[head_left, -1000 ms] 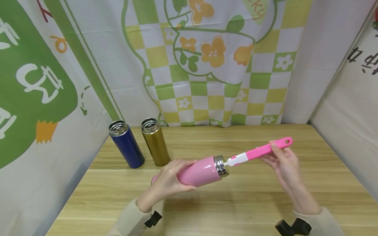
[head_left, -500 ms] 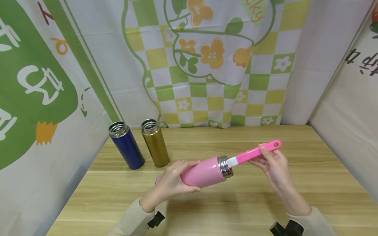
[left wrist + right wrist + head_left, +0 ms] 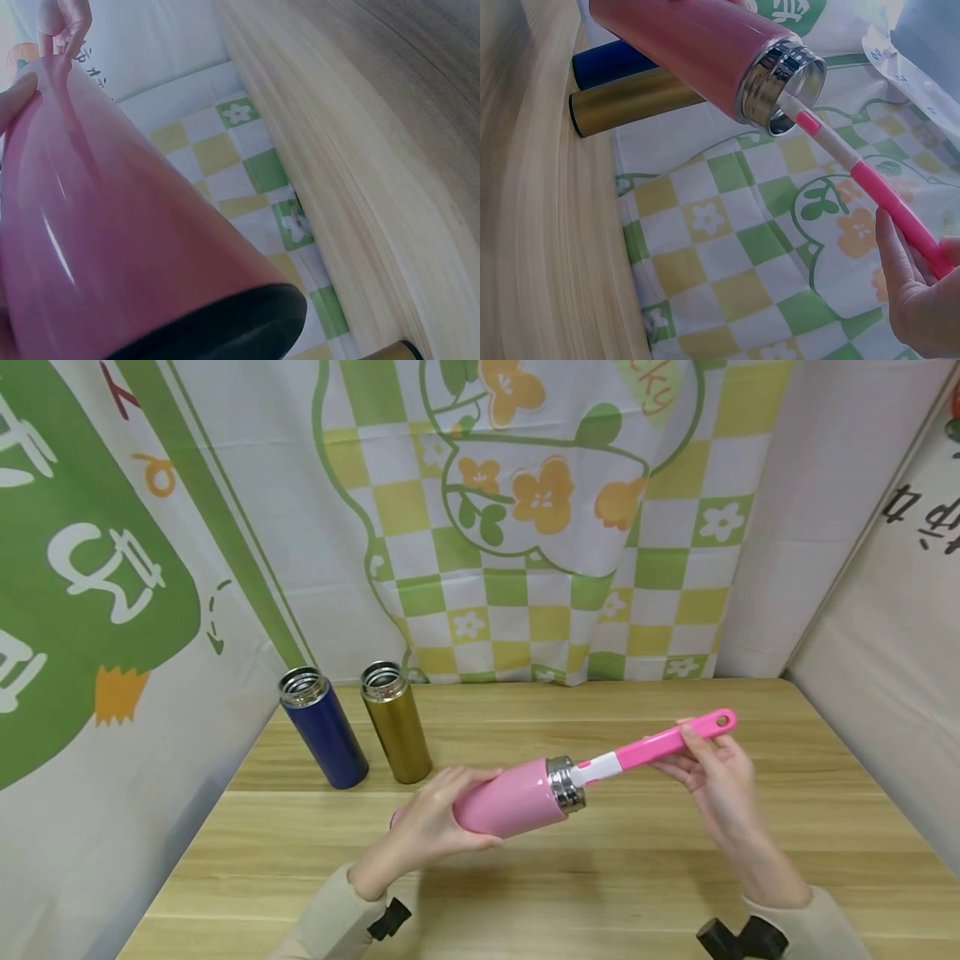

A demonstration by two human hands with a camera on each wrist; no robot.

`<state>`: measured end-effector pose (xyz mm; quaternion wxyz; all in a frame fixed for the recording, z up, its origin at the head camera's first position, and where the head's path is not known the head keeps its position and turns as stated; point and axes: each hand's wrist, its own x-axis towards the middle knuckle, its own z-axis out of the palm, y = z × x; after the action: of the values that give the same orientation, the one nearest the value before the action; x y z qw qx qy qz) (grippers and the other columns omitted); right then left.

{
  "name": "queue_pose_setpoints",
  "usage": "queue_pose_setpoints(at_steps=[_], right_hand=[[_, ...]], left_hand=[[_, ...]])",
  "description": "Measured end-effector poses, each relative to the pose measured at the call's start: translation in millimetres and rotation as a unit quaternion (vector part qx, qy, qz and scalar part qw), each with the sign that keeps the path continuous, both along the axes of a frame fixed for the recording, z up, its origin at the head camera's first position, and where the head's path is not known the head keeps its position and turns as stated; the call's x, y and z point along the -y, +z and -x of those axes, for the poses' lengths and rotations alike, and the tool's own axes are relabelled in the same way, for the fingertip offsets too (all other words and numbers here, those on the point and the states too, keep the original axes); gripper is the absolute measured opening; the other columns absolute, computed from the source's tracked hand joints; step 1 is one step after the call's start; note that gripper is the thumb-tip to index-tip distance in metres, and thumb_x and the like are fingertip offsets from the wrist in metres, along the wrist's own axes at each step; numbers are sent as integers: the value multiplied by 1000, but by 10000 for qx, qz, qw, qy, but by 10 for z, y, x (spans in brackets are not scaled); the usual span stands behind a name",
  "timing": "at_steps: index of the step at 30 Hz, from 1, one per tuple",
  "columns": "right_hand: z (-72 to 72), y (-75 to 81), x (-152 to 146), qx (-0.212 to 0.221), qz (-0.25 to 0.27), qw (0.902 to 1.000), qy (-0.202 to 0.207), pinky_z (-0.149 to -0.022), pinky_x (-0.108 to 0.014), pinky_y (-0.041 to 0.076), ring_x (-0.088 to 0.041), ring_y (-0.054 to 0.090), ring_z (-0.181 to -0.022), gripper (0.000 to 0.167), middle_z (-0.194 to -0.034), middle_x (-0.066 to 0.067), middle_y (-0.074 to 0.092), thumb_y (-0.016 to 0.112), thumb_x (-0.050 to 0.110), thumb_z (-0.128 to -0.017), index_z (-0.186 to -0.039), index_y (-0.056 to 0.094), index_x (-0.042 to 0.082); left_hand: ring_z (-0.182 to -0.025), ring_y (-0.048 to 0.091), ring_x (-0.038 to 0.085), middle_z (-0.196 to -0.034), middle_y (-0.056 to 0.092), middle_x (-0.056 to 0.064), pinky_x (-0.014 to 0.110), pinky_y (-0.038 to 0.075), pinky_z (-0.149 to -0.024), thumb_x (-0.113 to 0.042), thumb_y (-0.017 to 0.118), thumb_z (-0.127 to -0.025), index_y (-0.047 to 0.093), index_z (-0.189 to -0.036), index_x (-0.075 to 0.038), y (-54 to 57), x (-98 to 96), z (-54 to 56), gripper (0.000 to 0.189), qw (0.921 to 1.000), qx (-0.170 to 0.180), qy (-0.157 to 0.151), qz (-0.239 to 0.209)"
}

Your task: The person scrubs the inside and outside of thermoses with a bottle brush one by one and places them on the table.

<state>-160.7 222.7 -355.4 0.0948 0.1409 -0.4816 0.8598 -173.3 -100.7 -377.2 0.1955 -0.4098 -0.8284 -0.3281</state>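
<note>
Above the wooden table [image 3: 600, 902], I see the left hand [image 3: 429, 818] gripping a tilted pink bottle [image 3: 513, 799], the right hand [image 3: 720, 781] pinching a pink-handled stick [image 3: 648, 750] that reaches inside it.

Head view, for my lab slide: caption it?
Left hand grips a pink bottle; right hand holds a stick reaching inside; blue bottle and gold bottle stand behind.

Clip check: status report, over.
Left grip holding pink bottle, tilted. Right grip holding pink-and-white tool, far end inside bottle. Blue bottle, gold bottle stand clear.
</note>
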Motion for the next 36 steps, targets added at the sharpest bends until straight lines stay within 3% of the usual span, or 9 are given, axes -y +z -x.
queue_pose_setpoints(at_steps=[3,4,8,10,11,13,17,24,36], right_hand=[[-20,31,-3,-57,-85,9999,-45,-75,-35,48,-25,64,-84,14,-88,-14,65,43,7,-92,-100,52,0],[90,-145,-104,-198,108,9996,140,-76,-36,48,-26,64,-85,14,-89,-16,64,45,8,-91,-100,53,0],[81,-130,-142,-288,41,9996,58,-75,-38,48,-27,63,-85,16,-89,-16,64,48,10,-90,-100,52,-3],[69,-103,-161,-300,34,9995,56,-76,-38,48,-27,63,-85,16,-89,-16,65,48,9,-90,-101,52,-3],[-50,92,-76,-215,-113,9997,-104,-74,-38,48,-27,64,-84,15,-88,-16,65,46,8,-91,-100,51,-3],[-67,126,-82,-173,-86,9997,-124,-74,-37,48,-26,64,-83,15,-88,-16,65,44,6,-91,-100,52,-3],[-77,162,-108,-105,81,9999,-94,-72,-35,49,-26,64,-82,15,-87,-17,65,40,2,-92,-99,53,-2],[-90,184,-201,-77,155,9998,-128,-72,-35,49,-26,64,-80,15,-87,-17,65,41,2,-92,-98,54,-3],[-131,225,-312,-26,264,9996,-73,-72,-35,49,-26,64,-81,17,-87,-19,64,41,1,-91,-100,55,-4]], left_hand=[[-94,54,17,-104,59,3,32,48,-77,-33,82,-53,55,-115,-9,-4,4,3,71,10000,19,-16,5],[-94,54,17,-104,59,3,32,48,-77,-33,82,-53,55,-115,-9,-6,7,3,72,10000,25,-19,10],[-94,53,16,-104,59,3,31,48,-77,-33,83,-53,55,-116,-9,-18,14,-1,73,10000,54,-38,21],[-94,53,16,-104,58,3,31,48,-77,-33,83,-53,54,-116,-9,-21,16,-4,73,10000,50,-52,27],[-94,53,16,-105,58,3,31,48,-77,-32,83,-53,54,-116,-9,-22,17,-4,73,10000,62,-69,18],[-95,53,16,-106,58,3,32,47,-78,-32,82,-54,54,-116,-9,-27,20,-5,72,9999,72,-108,4],[-97,52,17,-109,57,3,33,47,-80,-31,82,-55,53,-117,-9,-42,34,-9,71,9998,129,-177,-41],[-97,51,15,-109,56,2,33,47,-79,-28,84,-52,54,-116,-10,-82,98,-48,73,9996,261,-23,-45],[-98,51,15,-110,56,2,34,47,-80,-31,82,-53,53,-116,-10,-71,107,-48,72,9998,146,-115,26]])
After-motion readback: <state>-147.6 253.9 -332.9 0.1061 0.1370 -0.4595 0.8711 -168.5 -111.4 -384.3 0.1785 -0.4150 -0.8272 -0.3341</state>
